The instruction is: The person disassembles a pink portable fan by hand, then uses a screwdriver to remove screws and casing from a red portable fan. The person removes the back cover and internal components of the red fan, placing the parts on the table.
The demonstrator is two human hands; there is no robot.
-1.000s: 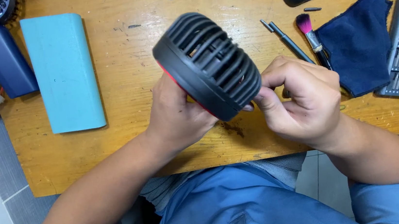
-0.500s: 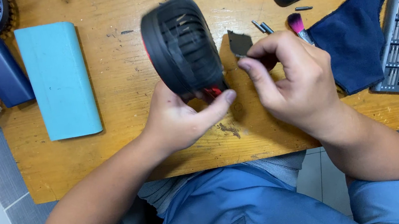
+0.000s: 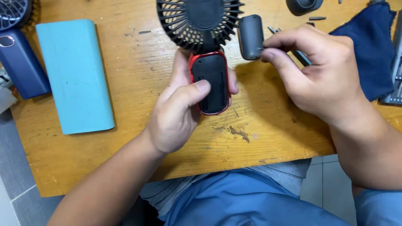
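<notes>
Gripping the small black handheld fan with a red-rimmed handle [image 3: 207, 53] over the wooden table [image 3: 155, 147], the left hand [image 3: 181, 110] wraps the handle, thumb pressed on its back. The right hand [image 3: 314, 67] pinches a dark grey rounded plastic cover [image 3: 251, 37] just beside the fan. Holding the handle steady and squaring the cover to it seems wise.

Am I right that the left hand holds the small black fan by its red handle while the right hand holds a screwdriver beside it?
Not quite. In the head view, the right hand holds a small dark cover piece, not a screwdriver. The left hand does hold the black fan by its red handle.
</notes>
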